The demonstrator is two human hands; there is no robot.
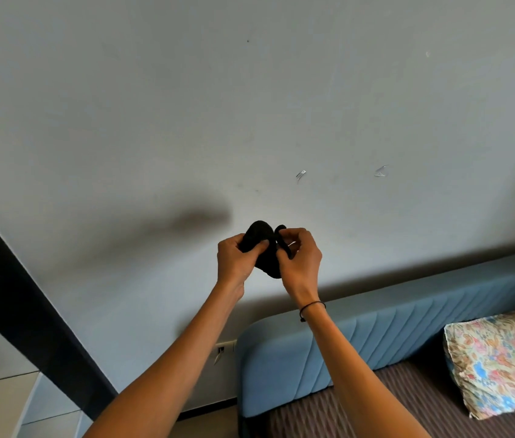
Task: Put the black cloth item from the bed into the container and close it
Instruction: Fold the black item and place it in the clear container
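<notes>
We are squeezing the black cloth [264, 248] between our left hand [235, 262] and right hand [302, 260], high above the bed [376, 403] with its flowery pillow [499, 361].

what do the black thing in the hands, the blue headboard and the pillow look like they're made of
Small black bunched item, held by the left hand and right hand: soft matte cloth, likely knit; it folds limply.
Blue padded headboard: upholstered fabric or faux leather, with stitched channels and a slight sheen.
Floral square pillow: printed woven cloth, matte and wrinkled.
</notes>
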